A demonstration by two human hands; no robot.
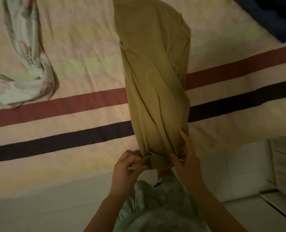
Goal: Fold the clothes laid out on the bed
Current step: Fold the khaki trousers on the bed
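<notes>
A long olive-tan garment [154, 77] lies lengthwise across the bed, running from the top of the view down to the near edge. Its near end is bunched between my hands. My left hand [127, 166] pinches the left corner of that end between thumb and fingers. My right hand [185, 158] grips the right side of the same end, its fingers curled into the cloth. A floral white garment [26, 67] lies crumpled at the far left of the bed, apart from both hands.
The bed cover [82, 64] is pale with a red stripe [58, 109] and a dark stripe [58, 141] running across. A dark blue cloth [272, 15] lies at the top right. Pale floor and a furniture edge [282, 173] show at right.
</notes>
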